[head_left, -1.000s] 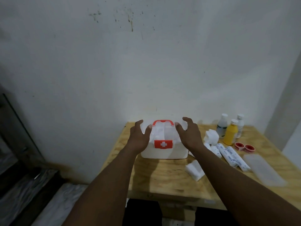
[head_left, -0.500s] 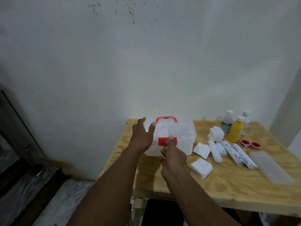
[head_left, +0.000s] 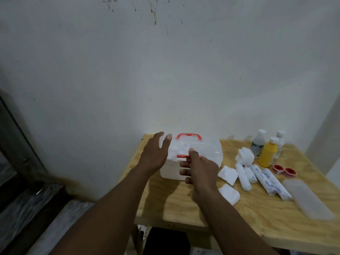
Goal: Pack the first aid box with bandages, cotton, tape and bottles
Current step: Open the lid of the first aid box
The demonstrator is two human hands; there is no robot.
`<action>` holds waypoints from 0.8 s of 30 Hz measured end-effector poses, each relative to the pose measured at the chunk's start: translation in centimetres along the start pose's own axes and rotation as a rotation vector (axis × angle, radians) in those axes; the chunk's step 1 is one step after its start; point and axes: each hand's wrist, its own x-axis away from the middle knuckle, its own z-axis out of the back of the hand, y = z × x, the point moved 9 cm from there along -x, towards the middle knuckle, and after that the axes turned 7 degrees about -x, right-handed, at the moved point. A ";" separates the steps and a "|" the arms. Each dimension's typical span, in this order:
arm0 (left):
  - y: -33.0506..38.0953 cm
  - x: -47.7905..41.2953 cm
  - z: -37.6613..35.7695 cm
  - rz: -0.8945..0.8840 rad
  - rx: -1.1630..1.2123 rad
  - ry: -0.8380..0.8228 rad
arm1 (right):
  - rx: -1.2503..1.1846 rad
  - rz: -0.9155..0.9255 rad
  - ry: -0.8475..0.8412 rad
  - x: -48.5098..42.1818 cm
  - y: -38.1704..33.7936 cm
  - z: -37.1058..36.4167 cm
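Here left hand (head_left: 155, 155) splayed against box (head_left: 207, 150); right hand (head_left: 200, 167) pinching red latch (head_left: 182, 156).

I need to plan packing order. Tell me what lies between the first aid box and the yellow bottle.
In the head view, a lump of white cotton sits between the first aid box and the yellow bottle, close beside the bottle.

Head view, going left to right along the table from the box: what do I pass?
First aid box → gauze pads → cotton wad → yellow bottle → red tape rolls → clear tray.
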 end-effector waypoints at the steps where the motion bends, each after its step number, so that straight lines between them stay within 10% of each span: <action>1: 0.0 -0.1 0.5 -0.008 0.004 0.001 | 0.041 0.026 -0.038 0.1 -1.1 -0.2; 13: 2.0 -3.4 6.2 -0.021 0.231 0.093 | 0.268 0.182 -0.312 -2.9 -14.7 -3.8; 19: 1.9 -6.3 5.3 0.055 0.316 0.128 | 0.651 0.705 -0.024 -7.0 -18.9 -0.6; 24: 1.2 -8.2 3.5 0.148 0.323 0.099 | 0.818 0.701 -0.023 -12.4 -14.0 1.2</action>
